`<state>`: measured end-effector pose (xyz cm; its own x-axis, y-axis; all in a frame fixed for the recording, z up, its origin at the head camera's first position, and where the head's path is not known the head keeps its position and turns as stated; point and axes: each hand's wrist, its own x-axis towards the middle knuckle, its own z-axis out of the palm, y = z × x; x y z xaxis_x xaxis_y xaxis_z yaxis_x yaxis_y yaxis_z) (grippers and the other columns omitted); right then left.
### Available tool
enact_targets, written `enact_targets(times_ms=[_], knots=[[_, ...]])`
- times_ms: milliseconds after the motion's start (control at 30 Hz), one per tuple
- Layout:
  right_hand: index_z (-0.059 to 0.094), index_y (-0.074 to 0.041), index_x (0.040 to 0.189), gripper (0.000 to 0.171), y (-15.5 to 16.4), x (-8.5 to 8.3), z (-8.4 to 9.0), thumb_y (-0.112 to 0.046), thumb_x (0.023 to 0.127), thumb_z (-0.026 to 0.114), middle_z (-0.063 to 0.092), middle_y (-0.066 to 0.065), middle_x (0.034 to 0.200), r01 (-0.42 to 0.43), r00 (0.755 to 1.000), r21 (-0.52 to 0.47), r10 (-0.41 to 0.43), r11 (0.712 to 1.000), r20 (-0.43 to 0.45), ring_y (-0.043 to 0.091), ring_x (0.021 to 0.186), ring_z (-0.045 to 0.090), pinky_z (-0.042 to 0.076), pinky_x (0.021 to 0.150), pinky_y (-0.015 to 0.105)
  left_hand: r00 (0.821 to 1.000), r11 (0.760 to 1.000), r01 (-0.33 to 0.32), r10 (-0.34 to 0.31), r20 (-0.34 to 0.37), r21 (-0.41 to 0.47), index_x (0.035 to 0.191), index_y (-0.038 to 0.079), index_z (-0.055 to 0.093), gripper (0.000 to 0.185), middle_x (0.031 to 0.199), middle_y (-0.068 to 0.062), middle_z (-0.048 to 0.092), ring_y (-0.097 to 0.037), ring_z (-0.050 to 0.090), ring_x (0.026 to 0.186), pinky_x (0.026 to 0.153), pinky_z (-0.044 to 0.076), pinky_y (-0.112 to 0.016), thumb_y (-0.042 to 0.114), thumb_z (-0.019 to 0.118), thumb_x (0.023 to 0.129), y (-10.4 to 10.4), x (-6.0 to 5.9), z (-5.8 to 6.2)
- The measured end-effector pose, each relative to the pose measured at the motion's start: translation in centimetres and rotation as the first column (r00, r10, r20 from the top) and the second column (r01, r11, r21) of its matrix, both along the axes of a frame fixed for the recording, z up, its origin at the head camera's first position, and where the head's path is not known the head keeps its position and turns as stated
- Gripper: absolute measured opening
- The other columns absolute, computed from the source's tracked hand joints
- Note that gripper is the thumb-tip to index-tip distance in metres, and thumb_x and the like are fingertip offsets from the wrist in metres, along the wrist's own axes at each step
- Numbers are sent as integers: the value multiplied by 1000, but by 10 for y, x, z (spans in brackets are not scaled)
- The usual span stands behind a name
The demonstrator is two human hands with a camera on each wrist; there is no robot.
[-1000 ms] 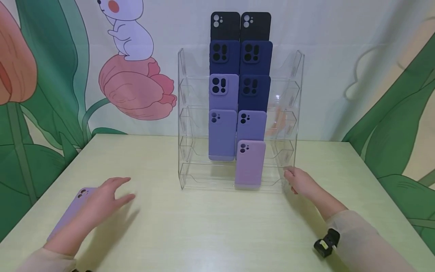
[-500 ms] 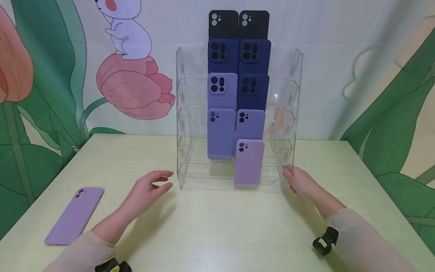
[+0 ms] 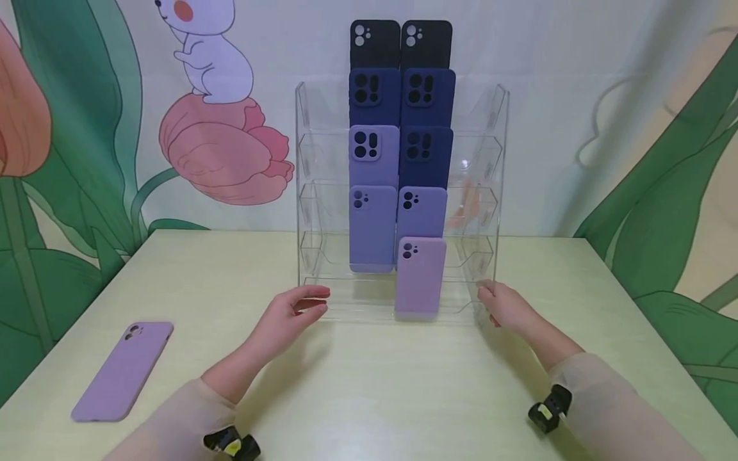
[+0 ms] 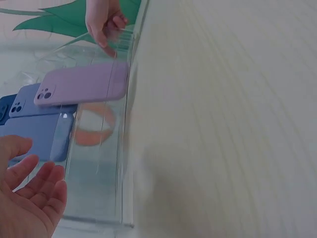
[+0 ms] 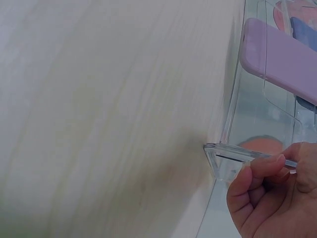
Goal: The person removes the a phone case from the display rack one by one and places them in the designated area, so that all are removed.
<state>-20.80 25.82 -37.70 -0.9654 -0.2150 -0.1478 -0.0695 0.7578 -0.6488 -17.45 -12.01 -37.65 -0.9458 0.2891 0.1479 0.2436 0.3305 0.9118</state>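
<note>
Both hands at the clear rack on the table

The right hand [image 3: 504, 306] pinches the lower right side wall of the acrylic rack [image 3: 490, 192], its grip closed on the clear edge. The left hand [image 3: 291, 314] hovers just beside the rack's lower left corner, fingers relaxed and apart, holding nothing. A lilac case [image 3: 419, 276] stands in the rack's bottom tier; another lilac case [image 3: 123, 371] lies flat on the table [image 3: 369, 384], well left of the rack.

One clear acrylic rack [image 3: 490, 128] holds nine phone cases: two black [image 3: 375, 43], three navy [image 3: 373, 96], three periwinkle [image 3: 372, 227], one lilac [image 3: 419, 278]. Another lilac case [image 3: 123, 371] lies on the table [image 3: 369, 390].
</note>
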Motion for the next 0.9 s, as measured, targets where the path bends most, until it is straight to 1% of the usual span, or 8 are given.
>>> enact_targets(times_ms=[200,333,500,600,700,900], knots=[[28,16,136,50,1,0,-1,-16,99,26,33,-2,47,4,1000,-7,-4,1000,-1,12,43,35,31,45,27,998,998,28,-31,47,62,123,0,56,34,122,-16,57,-28,58,108,89,48,-35,6,60,90,25,-8,1],[28,16,136,49,2,-1,-2,-16,99,26,34,-2,47,4,1000,-8,-4,1000,-6,12,42,35,32,45,27,996,994,49,-55,65,100,124,0,56,34,123,-17,57,-28,58,110,90,47,-35,6,60,90,41,-12,-1],[27,16,137,50,1,-3,-2,-17,99,26,33,-3,47,-2,1000,-17,2,1000,-17,12,42,35,33,46,28,997,989,55,-62,51,136,124,-2,56,34,122,-18,58,-28,59,108,89,47,-34,5,60,90,54,-16,-4],[27,16,136,50,1,-3,-1,-17,99,26,34,-3,47,-4,1000,-9,4,1000,-18,12,42,35,33,45,28,995,985,64,-75,63,159,125,-3,55,36,124,-19,57,-30,57,110,91,46,-35,5,59,90,60,-19,-5],[27,17,136,50,1,-2,-1,-17,100,26,34,-2,47,-6,1000,0,6,1000,-12,12,42,35,34,47,29,993,984,73,-87,74,165,126,-3,53,37,124,-19,56,-31,56,112,92,46,-35,5,59,91,66,-21,-7],[26,18,136,50,0,1,0,-17,100,26,34,-2,46,-12,1000,-6,12,1000,-22,12,41,35,36,52,32,994,984,81,-91,55,162,125,-5,53,36,122,-20,57,-32,56,111,91,46,-34,3,58,90,78,-24,-11]])
